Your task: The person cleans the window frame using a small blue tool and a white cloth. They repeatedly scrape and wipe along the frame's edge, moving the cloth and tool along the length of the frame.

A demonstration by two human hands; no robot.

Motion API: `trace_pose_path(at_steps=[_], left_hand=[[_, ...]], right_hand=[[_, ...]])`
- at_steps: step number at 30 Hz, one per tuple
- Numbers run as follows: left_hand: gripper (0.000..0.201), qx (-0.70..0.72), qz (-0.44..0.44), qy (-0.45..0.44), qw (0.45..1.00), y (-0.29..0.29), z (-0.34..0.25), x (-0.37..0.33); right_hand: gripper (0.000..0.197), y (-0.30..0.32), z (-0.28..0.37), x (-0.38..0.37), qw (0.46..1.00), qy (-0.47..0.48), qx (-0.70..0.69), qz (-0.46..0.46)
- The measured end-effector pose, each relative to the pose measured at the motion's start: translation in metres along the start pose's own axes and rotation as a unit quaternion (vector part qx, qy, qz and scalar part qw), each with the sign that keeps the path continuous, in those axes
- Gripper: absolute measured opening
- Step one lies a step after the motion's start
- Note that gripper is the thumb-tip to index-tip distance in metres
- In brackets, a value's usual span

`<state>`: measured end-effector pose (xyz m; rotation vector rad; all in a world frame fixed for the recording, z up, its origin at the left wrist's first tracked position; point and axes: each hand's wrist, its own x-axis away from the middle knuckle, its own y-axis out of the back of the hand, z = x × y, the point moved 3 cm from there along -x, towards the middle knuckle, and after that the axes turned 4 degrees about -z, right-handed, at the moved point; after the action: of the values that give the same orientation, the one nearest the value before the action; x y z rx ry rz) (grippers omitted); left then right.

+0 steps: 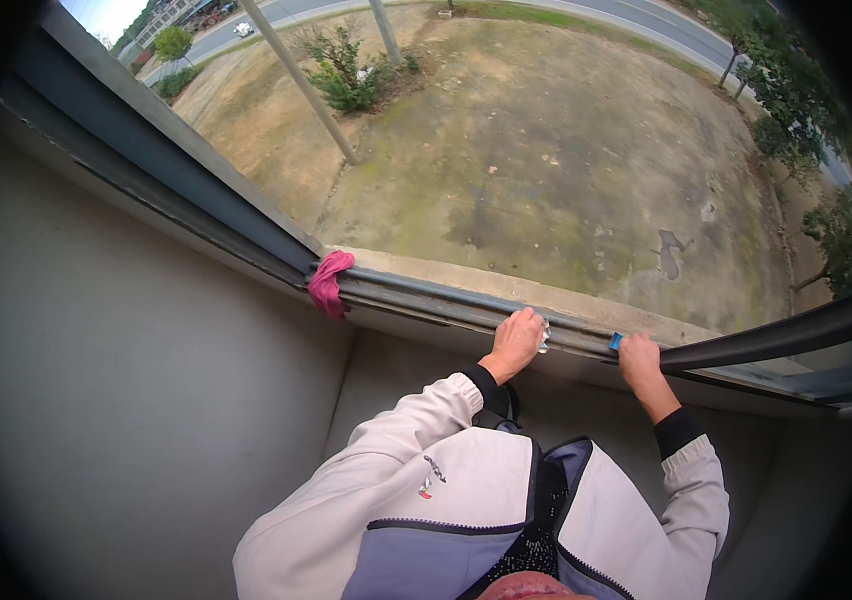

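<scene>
Gripping blue tool (615, 341), right hand (639, 362)

Both arms reach forward, sleeved to the wrists. The left hand (514, 341) is curled, knuckles up; the right hand (638, 358) is likewise closed, just beside it.

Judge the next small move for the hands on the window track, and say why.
Probably slide the right hand with its blue tool along the track toward the left hand, which holds a whitish wad there. Both hands sit on the track, and the pink cloth lies unused in the corner.
</scene>
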<state>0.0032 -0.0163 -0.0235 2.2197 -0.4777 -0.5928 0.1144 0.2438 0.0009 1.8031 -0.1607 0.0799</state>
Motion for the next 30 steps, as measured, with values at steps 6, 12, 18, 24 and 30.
trace_pose_path(at_steps=[6, 12, 18, 24, 30], left_hand=[[0.011, -0.002, 0.015, -0.004, 1.0, 0.004, 0.0, 0.0], [0.013, 0.01, 0.005, -0.003, 1.0, 0.003, -0.002, -0.002], [0.012, 0.003, 0.034, -0.013, 0.999, -0.001, -0.009, -0.007], [0.013, -0.023, 0.082, -0.025, 0.996, -0.019, -0.019, -0.015], [0.016, 0.003, 0.091, -0.068, 0.994, -0.03, -0.029, -0.022]], right_hand=[[0.003, 0.01, 0.001, 0.006, 1.0, 0.008, 0.021, -0.001], [0.001, 0.015, -0.003, 0.007, 0.999, 0.035, 0.007, -0.022], [0.001, 0.02, -0.001, 0.001, 0.999, 0.043, 0.007, -0.008], [0.002, 0.024, 0.006, -0.004, 0.998, 0.062, 0.014, 0.003], [0.001, 0.032, 0.016, -0.011, 0.992, 0.121, -0.016, 0.007]])
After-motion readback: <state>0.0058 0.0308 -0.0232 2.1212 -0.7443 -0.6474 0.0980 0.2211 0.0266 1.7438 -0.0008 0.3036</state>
